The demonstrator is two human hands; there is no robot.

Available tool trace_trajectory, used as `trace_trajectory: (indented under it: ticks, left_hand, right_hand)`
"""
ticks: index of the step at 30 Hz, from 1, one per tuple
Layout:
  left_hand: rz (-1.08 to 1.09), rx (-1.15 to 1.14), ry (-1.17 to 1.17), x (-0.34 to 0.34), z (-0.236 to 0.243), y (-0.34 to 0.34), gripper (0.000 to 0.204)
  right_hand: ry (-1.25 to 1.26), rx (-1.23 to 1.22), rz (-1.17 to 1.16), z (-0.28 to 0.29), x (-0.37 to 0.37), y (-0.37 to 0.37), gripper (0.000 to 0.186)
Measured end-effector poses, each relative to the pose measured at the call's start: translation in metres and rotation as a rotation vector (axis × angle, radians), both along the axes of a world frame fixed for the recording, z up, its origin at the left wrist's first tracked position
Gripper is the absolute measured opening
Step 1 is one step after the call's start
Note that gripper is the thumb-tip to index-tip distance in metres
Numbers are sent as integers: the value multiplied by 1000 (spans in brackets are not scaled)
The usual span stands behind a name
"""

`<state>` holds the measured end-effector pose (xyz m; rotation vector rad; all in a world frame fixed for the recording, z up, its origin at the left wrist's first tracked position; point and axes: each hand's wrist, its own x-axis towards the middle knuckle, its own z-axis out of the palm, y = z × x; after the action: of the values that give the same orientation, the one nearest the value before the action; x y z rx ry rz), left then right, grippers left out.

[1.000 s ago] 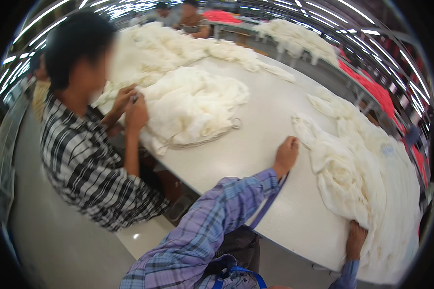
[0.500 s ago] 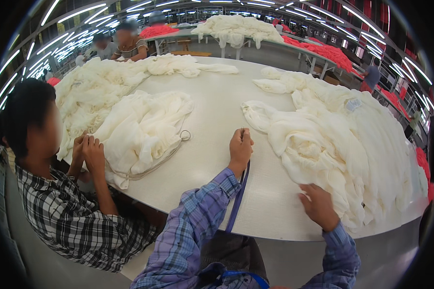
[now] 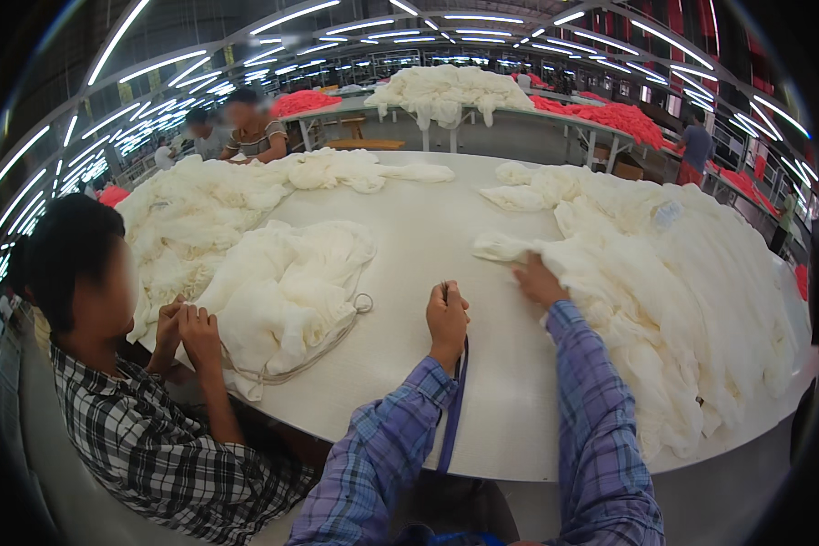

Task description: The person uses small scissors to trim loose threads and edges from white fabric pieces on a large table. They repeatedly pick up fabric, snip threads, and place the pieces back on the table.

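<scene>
"What have you got at the left side?"

"From my remote seat I see a co-worker in a black-and-white checked shirt (image 3: 155, 446) at the near left edge of the smooth white surface (image 3: 409, 237). That person's hands (image 3: 196, 335) are at a crumpled cream fabric pile (image 3: 291, 282); a thin greyish looped cord (image 3: 314, 359) lies along its near right side. Behind it, a larger cream fabric heap (image 3: 200, 205) spreads along the left edge."

"And my left hand?"

"The left hand (image 3: 447, 326), in a blue-and-purple plaid sleeve (image 3: 382, 446), is over the middle of the near part. Its fingers are clenched around a slim dark object (image 3: 444, 288), only the tip of which shows. A flat blue-purple strap (image 3: 453, 409) runs from below the fist to the near edge."

"Right hand?"

"The right hand (image 3: 541, 282) reaches to the long cream fabric heap (image 3: 692, 291) filling the right part, up to the right edge. It's at the narrow left end of that cloth, toward the middle. The fingers are blurred, so I can't tell whether they grasp it or merely lie against it."

"Anything beyond the far edge?"

"Another table (image 3: 519, 121), carrying a cream cloth mound (image 3: 450, 91) and coral-red cloth (image 3: 614, 120) to its right."
</scene>
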<state>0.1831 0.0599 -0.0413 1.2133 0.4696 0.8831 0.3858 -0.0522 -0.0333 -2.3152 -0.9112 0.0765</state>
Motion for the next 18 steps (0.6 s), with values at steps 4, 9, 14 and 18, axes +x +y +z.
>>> trace_trajectory:
  ticks: [4, 9, 14, 18]
  left_hand:
    - [20, 82, -47, 24, -3, -16, 26]
    - [-4, -68, -31, 11, 2, -12, 31]
    - [160, 17, -82, 11, -3, 7, 39]
    - [65, 221, 224, 8, -6, 27, 44]
  right_hand:
    - [-417, 27, -555, 9, 69, -39, 65]
    - [28, 508, 134, -9, -38, 26, 43]
    - [604, 708, 269, -20, -149, 52, 41]
    - [610, 571, 320, -23, -148, 46, 35]
